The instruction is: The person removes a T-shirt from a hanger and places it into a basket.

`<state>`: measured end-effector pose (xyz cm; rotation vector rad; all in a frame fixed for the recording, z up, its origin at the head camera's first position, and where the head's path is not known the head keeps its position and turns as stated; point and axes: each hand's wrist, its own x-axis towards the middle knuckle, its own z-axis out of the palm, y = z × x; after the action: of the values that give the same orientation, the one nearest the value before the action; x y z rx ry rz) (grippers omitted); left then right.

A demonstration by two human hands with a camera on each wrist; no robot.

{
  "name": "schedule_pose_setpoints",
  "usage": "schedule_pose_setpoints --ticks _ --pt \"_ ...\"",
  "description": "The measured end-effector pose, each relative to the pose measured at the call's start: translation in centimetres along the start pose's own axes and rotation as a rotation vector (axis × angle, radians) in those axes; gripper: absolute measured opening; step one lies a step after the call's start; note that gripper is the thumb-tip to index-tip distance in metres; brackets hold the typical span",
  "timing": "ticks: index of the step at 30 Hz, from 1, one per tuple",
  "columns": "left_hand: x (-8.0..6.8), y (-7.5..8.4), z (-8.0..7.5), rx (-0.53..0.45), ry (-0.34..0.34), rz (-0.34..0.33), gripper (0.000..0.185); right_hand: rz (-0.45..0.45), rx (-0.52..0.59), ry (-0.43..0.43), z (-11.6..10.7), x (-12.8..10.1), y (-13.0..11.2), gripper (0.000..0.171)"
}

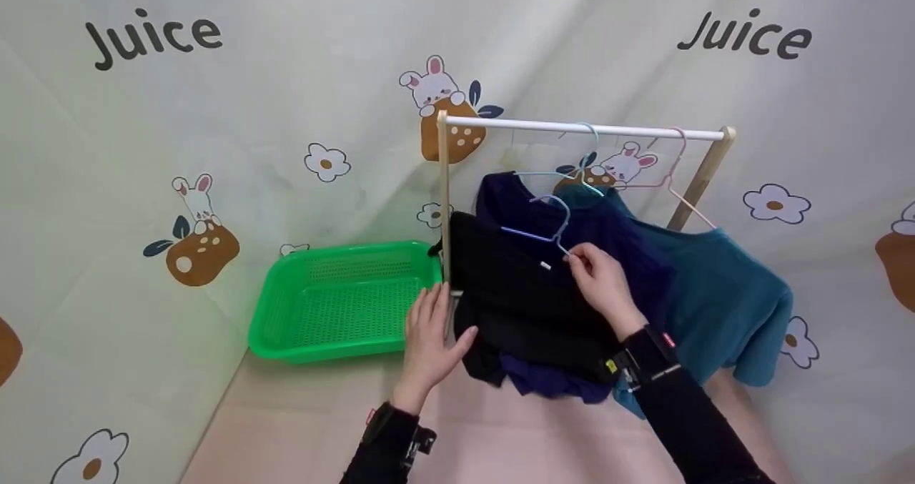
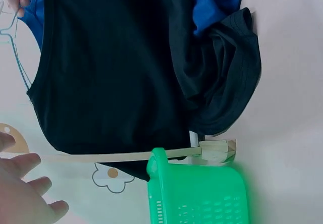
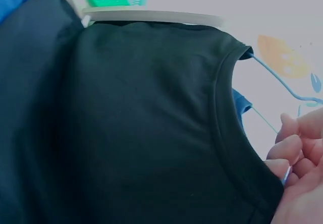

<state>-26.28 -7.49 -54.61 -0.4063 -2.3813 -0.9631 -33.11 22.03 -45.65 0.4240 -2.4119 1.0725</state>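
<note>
- A pale cloth backdrop printed with rabbits, flowers and the word "Juice" hangs behind a pinkish surface (image 1: 300,412), on which stands a small clothes rack (image 1: 572,127) with a white rail.
- A green basket (image 1: 336,302) sits to the left of the rack, its right rim just beside the rack's left post.
- A black shirt (image 1: 518,291) is draped over a light blue hanger (image 1: 543,226) at the rack's left end, in front of a dark blue shirt (image 1: 629,248) and a teal shirt (image 1: 715,291) that hang from the rail.
- The right hand (image 1: 604,284) reaches in from the near right, its grip pinching the hanger's wire at the black shirt's collar.
- The left hand (image 1: 429,334) stands upright beside the left post, fingers straight, grip released, resting against the black shirt's left edge.
- To seat the shirt well, I judge the collar should be eased evenly over the wire while the left hand steadies the cloth, so the shoulder does not slip off.
</note>
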Motion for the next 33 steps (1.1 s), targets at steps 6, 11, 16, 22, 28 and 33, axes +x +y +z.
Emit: schedule_pose_setpoints --ticks 6,11,16,22,28,33 --pt "0.3 -0.3 0.3 0.023 -0.001 -0.005 0.082 -0.082 -0.013 0.039 0.4 -2.3 1.0 0.006" --pt "0.7 -0.3 0.3 0.033 0.017 0.029 0.082 -0.172 -0.029 0.080 0.6 -4.0 1.5 0.006" --pt "1.1 0.0 0.1 0.050 0.042 0.058 0.081 -0.254 -0.018 0.096 0.5 -5.7 1.7 0.008" --pt "1.6 0.7 -0.2 0.025 0.073 0.114 0.080 -0.388 -0.001 0.109 0.1 -7.5 1.4 0.018" --pt "1.8 0.7 -0.4 0.114 0.122 0.240 0.069 -0.466 0.056 0.092 -0.6 -8.7 0.8 0.025" --pt "1.8 0.6 -0.6 0.097 0.188 0.343 0.047 -0.501 0.102 0.059 -1.3 -9.0 0.6 0.030"
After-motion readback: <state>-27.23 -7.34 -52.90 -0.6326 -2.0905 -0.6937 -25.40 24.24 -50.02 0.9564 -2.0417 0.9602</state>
